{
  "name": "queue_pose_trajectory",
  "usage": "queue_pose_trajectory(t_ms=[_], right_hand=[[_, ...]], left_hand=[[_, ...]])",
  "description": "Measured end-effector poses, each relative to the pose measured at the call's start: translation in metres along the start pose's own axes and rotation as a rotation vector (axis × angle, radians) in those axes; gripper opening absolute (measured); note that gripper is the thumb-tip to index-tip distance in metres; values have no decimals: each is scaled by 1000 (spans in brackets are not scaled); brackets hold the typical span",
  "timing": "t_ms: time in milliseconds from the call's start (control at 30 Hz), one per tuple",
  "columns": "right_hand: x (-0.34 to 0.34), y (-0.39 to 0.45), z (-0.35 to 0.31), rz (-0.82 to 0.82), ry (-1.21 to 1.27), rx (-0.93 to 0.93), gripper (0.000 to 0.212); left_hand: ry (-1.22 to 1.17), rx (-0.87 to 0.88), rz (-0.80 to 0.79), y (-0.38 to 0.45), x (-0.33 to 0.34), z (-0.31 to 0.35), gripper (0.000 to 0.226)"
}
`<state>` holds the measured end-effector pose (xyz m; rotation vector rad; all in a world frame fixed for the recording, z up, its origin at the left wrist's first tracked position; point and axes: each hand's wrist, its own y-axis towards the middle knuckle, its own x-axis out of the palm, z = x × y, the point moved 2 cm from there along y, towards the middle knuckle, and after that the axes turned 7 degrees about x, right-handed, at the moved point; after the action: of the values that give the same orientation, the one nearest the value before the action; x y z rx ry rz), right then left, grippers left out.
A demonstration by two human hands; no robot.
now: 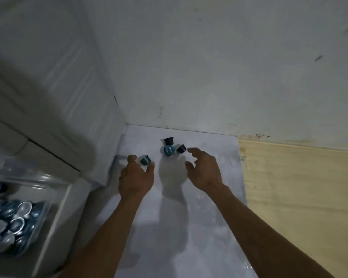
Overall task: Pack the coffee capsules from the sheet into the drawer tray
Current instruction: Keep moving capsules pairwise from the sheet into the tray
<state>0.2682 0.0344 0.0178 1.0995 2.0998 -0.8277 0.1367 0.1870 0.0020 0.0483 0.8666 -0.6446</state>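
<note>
Three small dark and teal coffee capsules [170, 147] lay clustered on the white sheet [189, 217] near the stained wall [209, 67]. The left hand [136, 178] curled round a fourth teal capsule [145, 159]; the right hand [204, 170] hovered loosely spread, empty. A clear drawer tray [40, 217] of blue capsules sat leftward.

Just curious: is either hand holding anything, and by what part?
Left hand fingers seem to pinch a small teal coffee capsule by its sides; right hand holds nothing.
</note>
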Motion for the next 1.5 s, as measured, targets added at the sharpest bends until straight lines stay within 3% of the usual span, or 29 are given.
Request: queue_pose_trajectory(t_ms=[167,267,600,833,1233,1333,1500], right_hand=[[36,52,15,-54,-139,-68,59],[50,67,27,-56,-185,-116,57],[73,75,46,294,-6,-269,15],[99,67,75,440,158,-320,27],[94,55,73,436,231,-275,26],[83,26,59,431,111,-322,26],[73,-27,24,334,221,-180,32]], left_hand=[[65,-55,44,27,33,-16,60],[102,-48,101,30,42,-22,50],[31,165,335,30,53,-31,22],[-212,411,405,21,73,-60,29],[-269,439,473,13,73,-71,24],[-330,420,452,-1,58,-69,21],[-338,361,436,-38,8,-52,24]])
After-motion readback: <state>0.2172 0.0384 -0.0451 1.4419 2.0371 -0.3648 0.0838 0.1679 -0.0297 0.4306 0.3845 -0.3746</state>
